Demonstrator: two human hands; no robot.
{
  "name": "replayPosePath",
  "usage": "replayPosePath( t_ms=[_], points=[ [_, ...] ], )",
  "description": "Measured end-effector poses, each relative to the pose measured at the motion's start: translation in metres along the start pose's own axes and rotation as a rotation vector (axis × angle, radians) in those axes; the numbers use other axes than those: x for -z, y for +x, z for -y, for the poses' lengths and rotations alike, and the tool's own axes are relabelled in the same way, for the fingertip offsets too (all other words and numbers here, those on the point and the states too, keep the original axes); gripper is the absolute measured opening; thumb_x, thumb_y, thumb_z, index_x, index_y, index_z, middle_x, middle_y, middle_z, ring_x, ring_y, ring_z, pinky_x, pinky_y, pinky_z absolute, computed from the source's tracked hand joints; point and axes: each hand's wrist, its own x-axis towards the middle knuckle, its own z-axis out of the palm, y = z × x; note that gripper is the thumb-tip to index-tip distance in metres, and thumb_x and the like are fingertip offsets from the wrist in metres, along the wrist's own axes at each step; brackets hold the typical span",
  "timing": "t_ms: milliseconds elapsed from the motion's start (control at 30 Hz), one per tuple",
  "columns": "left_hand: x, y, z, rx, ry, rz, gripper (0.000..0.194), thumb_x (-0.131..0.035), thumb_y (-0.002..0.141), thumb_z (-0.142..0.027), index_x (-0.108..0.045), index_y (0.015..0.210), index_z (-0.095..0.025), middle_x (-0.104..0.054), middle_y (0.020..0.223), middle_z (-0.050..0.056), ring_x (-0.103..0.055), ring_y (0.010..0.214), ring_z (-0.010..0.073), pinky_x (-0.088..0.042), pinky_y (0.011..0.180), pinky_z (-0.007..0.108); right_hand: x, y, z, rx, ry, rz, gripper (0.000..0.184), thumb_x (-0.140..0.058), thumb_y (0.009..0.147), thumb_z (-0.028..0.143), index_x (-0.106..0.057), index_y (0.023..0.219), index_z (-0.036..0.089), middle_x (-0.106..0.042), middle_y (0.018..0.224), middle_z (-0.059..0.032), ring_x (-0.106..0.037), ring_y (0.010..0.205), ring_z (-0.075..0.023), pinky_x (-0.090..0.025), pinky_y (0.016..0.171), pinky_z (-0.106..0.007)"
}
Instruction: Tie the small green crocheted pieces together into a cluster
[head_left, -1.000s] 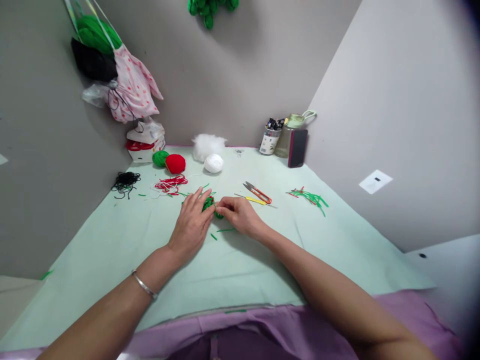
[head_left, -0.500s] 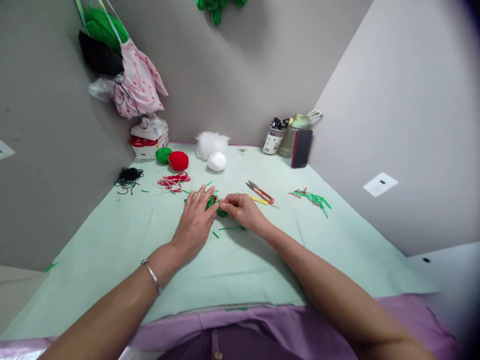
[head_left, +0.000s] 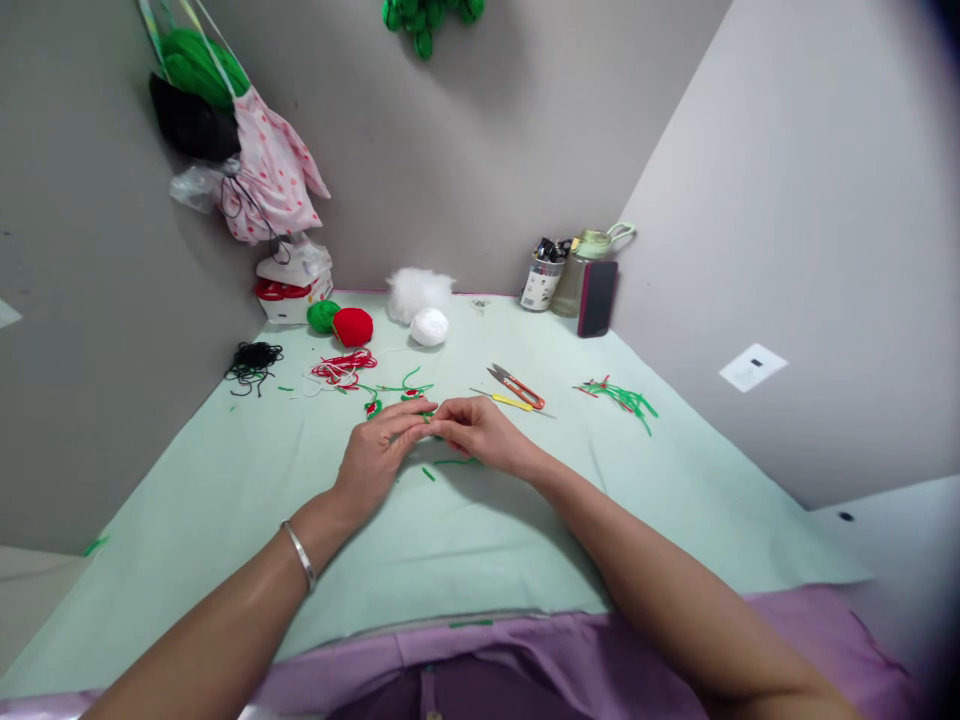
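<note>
My left hand (head_left: 379, 450) and my right hand (head_left: 480, 435) meet over the middle of the table, fingertips pinched together. Between them is a small green yarn piece (head_left: 428, 416), mostly covered by the fingers. A green yarn tail (head_left: 454, 462) lies below the right hand, beside a short green snip (head_left: 428, 474). Just beyond the left fingers rest two small green-and-red yarn pieces, one on the left (head_left: 373, 408) and one on the right (head_left: 412, 394), with loose green ends. A yellow-handled crochet hook (head_left: 512, 402) and orange thread snips (head_left: 519, 388) lie past the right hand.
Red yarn (head_left: 352, 327), green yarn (head_left: 323, 317) and white yarn (head_left: 429, 327) balls stand behind, near white stuffing (head_left: 418, 291). Black strands (head_left: 255, 365) lie left, green cut strands (head_left: 622, 397) right. A phone (head_left: 598, 299) leans against a bottle (head_left: 571, 285) beside a pen can (head_left: 541, 282).
My left hand has gone from lying spread over the green piece to pinching at it with the right. The two green-and-red pieces behind are now uncovered. The view has shifted slightly.
</note>
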Motion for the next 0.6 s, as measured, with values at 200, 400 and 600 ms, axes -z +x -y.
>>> replayPosePath(
  t_ms=[200, 400, 600],
  points=[
    [0.001, 0.002, -0.005, 0.042, -0.113, -0.019, 0.015, -0.067, 0.091, -0.031, -0.08, 0.088, -0.023, -0.079, 0.103, 0.004, -0.072, 0.099, 0.0208, -0.056, 0.093, 0.035, 0.008, -0.003, 0.006, -0.009, 0.041, 0.048, 0.033, -0.065, 0.085, 0.046, -0.061, 0.076, 0.015, -0.045, 0.053, 0.0067, -0.034, 0.048, -0.007, -0.024, 0.046, -0.023],
    [0.001, 0.003, -0.001, -0.011, -0.059, -0.135, 0.01, -0.07, 0.089, -0.028, -0.078, 0.088, -0.022, -0.077, 0.095, 0.004, -0.068, 0.098, 0.0205, -0.054, 0.093, 0.035, 0.012, -0.002, 0.002, -0.005, 0.096, -0.022, 0.032, -0.068, 0.083, 0.046, -0.062, 0.076, 0.015, -0.048, 0.054, 0.006, -0.037, 0.049, -0.0068, -0.026, 0.047, -0.022],
    [0.001, 0.002, 0.005, -0.117, 0.003, -0.145, 0.012, -0.067, 0.091, -0.021, -0.078, 0.097, -0.023, -0.072, 0.092, 0.003, -0.065, 0.09, 0.0177, -0.053, 0.087, 0.033, 0.006, -0.001, 0.001, 0.023, 0.133, -0.043, 0.032, -0.067, 0.085, 0.046, -0.062, 0.082, 0.015, -0.049, 0.059, 0.0051, -0.042, 0.053, -0.0078, -0.03, 0.049, -0.022]
  ],
)
